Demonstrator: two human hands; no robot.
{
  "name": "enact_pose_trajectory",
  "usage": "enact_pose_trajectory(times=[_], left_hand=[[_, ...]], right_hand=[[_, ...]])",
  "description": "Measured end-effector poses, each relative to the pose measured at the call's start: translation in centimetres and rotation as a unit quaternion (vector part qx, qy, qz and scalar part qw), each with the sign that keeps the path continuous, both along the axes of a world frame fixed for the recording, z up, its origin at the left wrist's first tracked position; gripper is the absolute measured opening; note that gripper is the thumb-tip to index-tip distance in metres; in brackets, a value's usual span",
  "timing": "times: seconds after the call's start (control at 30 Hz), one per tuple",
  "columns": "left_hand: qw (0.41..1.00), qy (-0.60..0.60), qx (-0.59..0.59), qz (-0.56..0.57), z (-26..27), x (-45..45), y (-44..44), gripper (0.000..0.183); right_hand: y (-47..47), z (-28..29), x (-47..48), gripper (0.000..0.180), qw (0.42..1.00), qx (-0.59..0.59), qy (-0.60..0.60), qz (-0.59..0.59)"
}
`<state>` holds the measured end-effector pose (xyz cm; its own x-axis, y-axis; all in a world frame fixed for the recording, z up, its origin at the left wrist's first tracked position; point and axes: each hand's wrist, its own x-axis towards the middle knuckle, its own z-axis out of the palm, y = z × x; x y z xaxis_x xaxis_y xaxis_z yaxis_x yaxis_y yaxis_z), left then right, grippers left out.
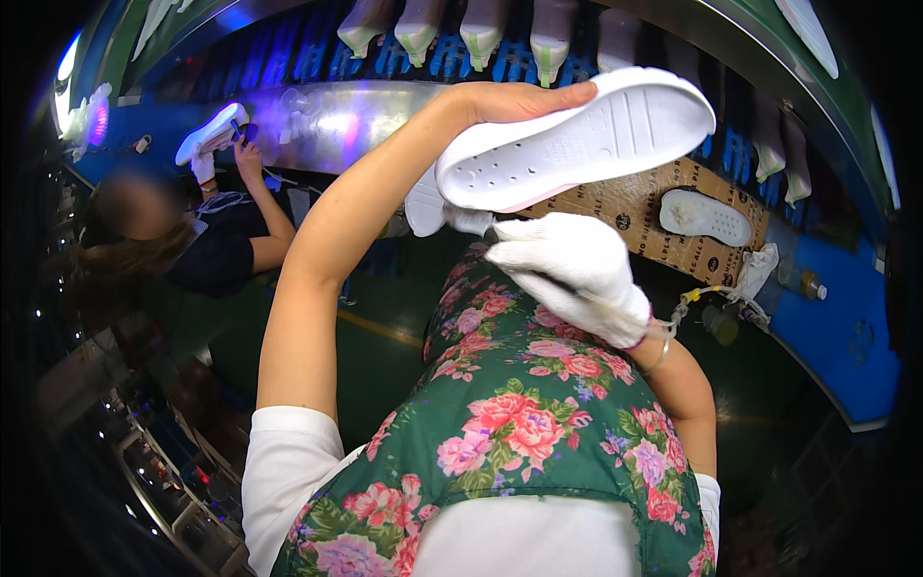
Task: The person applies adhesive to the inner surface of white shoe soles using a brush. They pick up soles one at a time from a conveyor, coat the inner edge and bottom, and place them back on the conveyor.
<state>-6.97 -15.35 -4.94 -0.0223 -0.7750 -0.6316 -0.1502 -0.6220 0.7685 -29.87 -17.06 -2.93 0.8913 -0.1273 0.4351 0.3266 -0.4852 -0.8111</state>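
Observation:
A white molded shoe sole is raised in front of me, its grooved and holed inner face turned toward the camera. My bare left hand grips its far edge, thumb along the rim. On my right hand is a white knit glove; its fingers pinch a small brush with pale bristles. The brush head is close beside the sole's near edge at the heel or toe end; whether it touches cannot be told. Behind that end, another white piece shows partly, mostly covered by the sole.
A stained white insole-shaped piece lies on printed cardboard on the bench. Nearby are a crumpled white cloth and a clear bottle. Shoes on blue racks line the far side. At left, a co-worker holds a sole.

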Motion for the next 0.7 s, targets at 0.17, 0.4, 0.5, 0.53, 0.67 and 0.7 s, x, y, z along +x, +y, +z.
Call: enact_pose_trajectory(times=[0.17,0.4,0.5,0.53,0.67,0.7], left_hand=[[0.996,-0.029,-0.016,-0.077,1.3,-0.2,-0.6,0.11],[0.986,-0.087,-0.018,-0.138,-0.6,0.1,-2.0,0.119],[0.985,-0.07,-0.012,-0.158,1.1,0.0,-2.4,0.115],[0.985,-0.06,-0.013,-0.161,0.8,0.3,-2.4,0.116],[0.979,-0.146,-0.033,-0.14,-1.2,0.7,-2.3,0.116],[0.983,-0.125,-0.024,-0.131,-0.2,0.4,-2.3,0.117]], right_hand=[[-1.7,-0.5,0.2,0.031,0.997,-0.042,-0.003,-0.06],[-0.8,0.3,0.0,0.025,0.999,0.029,0.011,-0.029],[-1.8,-0.8,0.1,0.025,0.995,-0.001,0.014,-0.1],[-2.1,-0.2,0.2,0.024,0.994,-0.078,0.004,-0.074],[-1.4,0.2,-0.2,0.024,0.998,-0.019,0.017,-0.06],[-1.9,-0.1,-0.4,0.024,0.996,-0.008,0.013,-0.084]])
